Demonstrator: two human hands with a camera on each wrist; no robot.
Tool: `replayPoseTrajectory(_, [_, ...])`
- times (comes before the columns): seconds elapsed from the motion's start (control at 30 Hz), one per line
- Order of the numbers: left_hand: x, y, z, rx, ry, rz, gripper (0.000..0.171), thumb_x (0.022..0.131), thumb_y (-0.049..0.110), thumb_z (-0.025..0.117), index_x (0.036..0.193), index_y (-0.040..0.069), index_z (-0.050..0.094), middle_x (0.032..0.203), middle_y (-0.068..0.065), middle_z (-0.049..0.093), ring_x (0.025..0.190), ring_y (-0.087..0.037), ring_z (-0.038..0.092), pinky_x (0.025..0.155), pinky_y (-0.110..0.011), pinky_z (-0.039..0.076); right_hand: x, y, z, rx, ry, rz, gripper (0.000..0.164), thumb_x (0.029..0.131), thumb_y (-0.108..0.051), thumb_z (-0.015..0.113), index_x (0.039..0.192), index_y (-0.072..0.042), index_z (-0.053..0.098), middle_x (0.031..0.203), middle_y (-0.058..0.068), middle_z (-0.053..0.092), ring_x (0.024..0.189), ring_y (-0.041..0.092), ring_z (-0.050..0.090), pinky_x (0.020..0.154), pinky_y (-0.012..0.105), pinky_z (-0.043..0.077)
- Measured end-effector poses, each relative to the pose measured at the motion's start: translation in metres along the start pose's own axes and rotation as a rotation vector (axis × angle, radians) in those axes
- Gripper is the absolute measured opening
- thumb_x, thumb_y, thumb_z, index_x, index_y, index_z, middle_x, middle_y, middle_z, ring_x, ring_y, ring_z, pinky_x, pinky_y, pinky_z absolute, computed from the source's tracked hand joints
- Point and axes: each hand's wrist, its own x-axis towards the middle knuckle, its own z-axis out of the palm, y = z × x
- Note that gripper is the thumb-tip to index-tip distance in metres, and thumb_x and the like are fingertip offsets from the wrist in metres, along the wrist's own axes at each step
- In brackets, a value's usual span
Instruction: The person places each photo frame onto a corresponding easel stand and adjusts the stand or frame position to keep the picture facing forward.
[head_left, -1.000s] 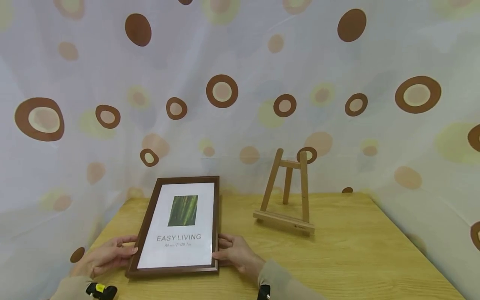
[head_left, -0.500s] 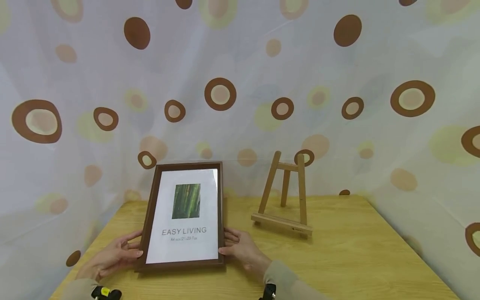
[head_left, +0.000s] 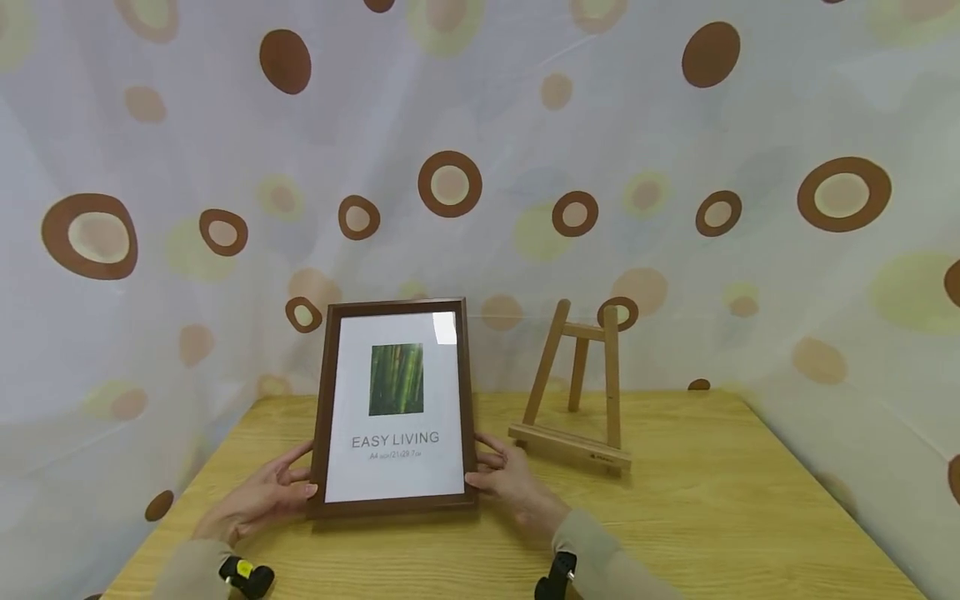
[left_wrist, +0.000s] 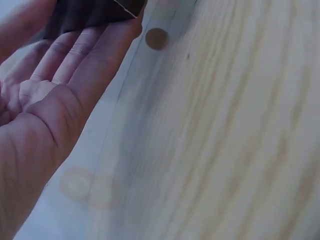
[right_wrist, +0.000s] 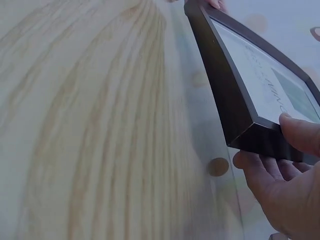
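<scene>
Grey capitals "EASY LIVING" [head_left: 395, 440] on white insert sheet [head_left: 396, 427] of brown picture frame [head_left: 393, 504]. Smaller line [head_left: 394, 456] beneath: "A4", "21", "29.7"; remainder too blurred. Dark print [head_left: 602, 457] on front ledge [head_left: 567, 443] of wooden tabletop easel [head_left: 612, 383], too small to read.

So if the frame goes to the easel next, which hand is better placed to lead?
Probably the right hand: it grips the side of the frame nearer the easel, whereas the left hand grips the opposite side. Moving it would likely need both.
</scene>
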Motion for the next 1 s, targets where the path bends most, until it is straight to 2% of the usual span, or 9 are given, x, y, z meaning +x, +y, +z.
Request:
replayPoseTrajectory(0.13, [0.014,0.004,0.011,0.072,0.081,-0.021,0.087,0.098,0.010,0.059,0.153,-0.007,-0.005,0.153,-0.040,0.011,0.130,-0.029,0.047,0.105,-0.040,0.047,0.000,-0.002,-0.011,-0.025,0.047,-0.018,0.070,0.087,0.009,0.066,0.149,0.007,0.032,0.140,0.034,0.047,0.123,0.040,0.055,0.090,0.035,0.056])
replayPoseTrajectory(0.27, [0.021,0.004,0.016,0.095,0.106,-0.017,0.086,0.098,0.012,0.059,0.152,-0.011,-0.004,0.154,-0.042,0.004,0.136,-0.039,0.039,0.104,-0.044,0.047,-0.001,-0.002,-0.020,-0.067,0.064,-0.016,0.068,0.088,0.006,0.066,0.146,0.014,0.031,0.144,0.037,0.039,0.132,0.048,0.043,0.098,0.038,0.053])
replayPoseTrajectory(0.33, [0.022,0.003,0.018,0.092,0.109,-0.003,0.086,0.098,0.011,0.058,0.152,-0.011,-0.006,0.154,-0.042,0.001,0.137,-0.039,0.038,0.103,-0.042,0.049,-0.001,-0.001,-0.023,-0.069,0.054,-0.013,0.069,0.089,0.005,0.065,0.147,0.013,0.029,0.146,0.037,0.037,0.134,0.049,0.040,0.100,0.041,0.051])
replayPoseTrajectory(0.47, [0.023,0.001,0.022,0.055,0.105,0.006,0.086,0.099,0.010,0.056,0.153,-0.006,-0.008,0.155,-0.041,0.000,0.133,-0.032,0.042,0.098,-0.038,0.052,-0.002,-0.001,-0.028,-0.061,0.037,-0.023,0.069,0.090,0.004,0.063,0.149,0.011,0.027,0.146,0.038,0.036,0.133,0.049,0.041,0.099,0.045,0.051])
replayPoseTrajectory(0.7, [0.030,0.004,0.029,0.023,0.115,0.012,0.086,0.099,0.012,0.057,0.156,-0.001,-0.006,0.156,-0.038,0.004,0.130,-0.026,0.045,0.101,-0.040,0.049,-0.002,-0.006,-0.038,-0.045,0.021,-0.044,0.067,0.093,0.003,0.061,0.151,0.005,0.027,0.141,0.036,0.044,0.117,0.041,0.059,0.088,0.044,0.057])
replayPoseTrajectory(0.83, [0.034,0.004,0.031,0.031,0.104,0.020,0.084,0.099,0.012,0.056,0.157,0.002,-0.004,0.157,-0.036,0.009,0.131,-0.026,0.045,0.102,-0.040,0.048,-0.004,-0.009,-0.041,-0.039,0.024,-0.017,0.069,0.094,0.001,0.061,0.154,-0.001,0.026,0.147,0.034,0.038,0.127,0.045,0.050,0.093,0.051,0.054])
replayPoseTrajectory(1.0, [0.041,0.005,0.035,0.052,0.123,0.028,0.084,0.099,0.013,0.057,0.157,0.004,-0.002,0.158,-0.035,0.007,0.141,-0.044,0.029,0.109,-0.051,0.041,-0.005,-0.012,-0.044,-0.094,0.077,-0.028,0.070,0.093,-0.003,0.064,0.153,-0.001,0.028,0.150,0.032,0.036,0.139,0.048,0.034,0.106,0.057,0.041])
